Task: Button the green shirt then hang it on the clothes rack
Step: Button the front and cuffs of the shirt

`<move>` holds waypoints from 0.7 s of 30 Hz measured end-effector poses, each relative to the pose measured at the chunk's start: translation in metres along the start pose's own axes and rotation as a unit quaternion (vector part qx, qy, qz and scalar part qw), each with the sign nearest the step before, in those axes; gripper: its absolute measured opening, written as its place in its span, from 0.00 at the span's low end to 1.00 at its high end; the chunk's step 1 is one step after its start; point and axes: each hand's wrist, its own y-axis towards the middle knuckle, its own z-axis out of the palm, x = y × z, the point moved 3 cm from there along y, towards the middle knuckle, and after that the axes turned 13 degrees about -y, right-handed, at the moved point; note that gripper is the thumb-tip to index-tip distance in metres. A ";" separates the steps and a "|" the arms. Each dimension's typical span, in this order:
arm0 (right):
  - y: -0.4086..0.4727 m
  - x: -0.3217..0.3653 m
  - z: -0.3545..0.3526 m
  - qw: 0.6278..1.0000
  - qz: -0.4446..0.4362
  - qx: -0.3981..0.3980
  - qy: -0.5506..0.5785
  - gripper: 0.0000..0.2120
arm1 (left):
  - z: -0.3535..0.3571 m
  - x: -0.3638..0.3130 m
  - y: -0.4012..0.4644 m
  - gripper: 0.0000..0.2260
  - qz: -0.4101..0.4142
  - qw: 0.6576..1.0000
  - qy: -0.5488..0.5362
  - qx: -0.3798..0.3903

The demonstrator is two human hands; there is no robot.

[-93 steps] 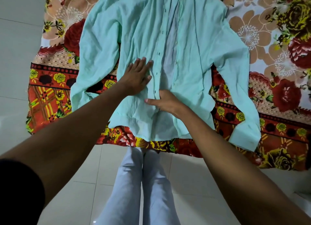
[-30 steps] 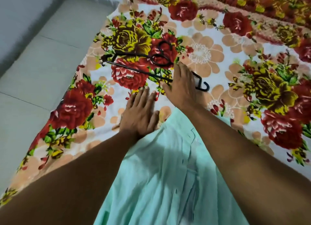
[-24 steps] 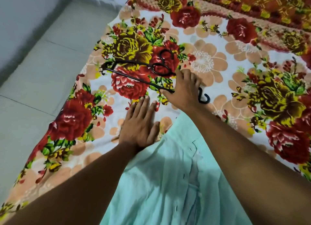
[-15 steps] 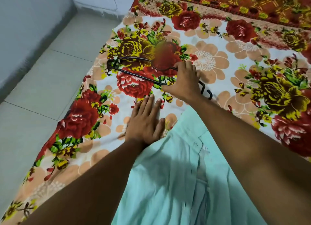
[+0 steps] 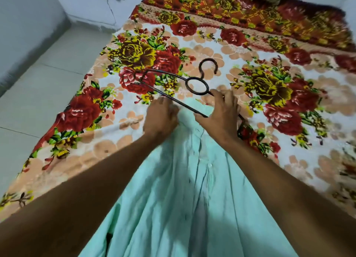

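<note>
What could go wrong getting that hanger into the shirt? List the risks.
1. The right hand grips the hanger near one end only, so the long free arm may snag the collar instead of sliding in.
2. The left hand holds the collar of the shirt bunched; the opening may be too narrow.
3. Forcing it could strain the buttoned placket.
</note>
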 end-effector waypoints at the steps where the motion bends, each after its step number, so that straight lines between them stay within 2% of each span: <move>1: -0.008 -0.006 -0.003 1.000 0.016 -0.006 -0.001 0.38 | 0.010 -0.016 -0.016 0.13 0.031 0.999 0.011 -0.025; 3: -0.023 -0.013 -0.009 0.999 0.037 -0.016 -0.010 0.39 | 0.034 -0.040 -0.045 0.14 0.054 0.998 0.023 -0.020; 7: -0.053 -0.026 -0.018 0.999 0.049 -0.020 -0.010 0.40 | 0.070 -0.048 -0.063 0.21 -0.034 0.997 0.063 0.042; 10: -0.076 -0.043 -0.022 0.998 0.054 -0.017 -0.023 0.39 | 0.071 -0.047 -0.063 0.12 -0.047 0.998 0.019 0.023; 14: -0.097 -0.078 -0.028 0.997 0.072 -0.015 0.028 0.38 | 0.055 -0.039 -0.059 0.05 -0.107 0.983 -0.145 -0.037; 17: -0.112 -0.106 -0.033 0.996 0.064 -0.005 0.061 0.40 | 0.043 -0.031 -0.055 0.07 -0.176 0.956 -0.218 -0.093; 21: -0.128 -0.127 -0.041 0.997 0.064 0.009 0.044 0.39 | 0.030 -0.022 -0.053 0.07 -0.232 0.914 -0.290 -0.166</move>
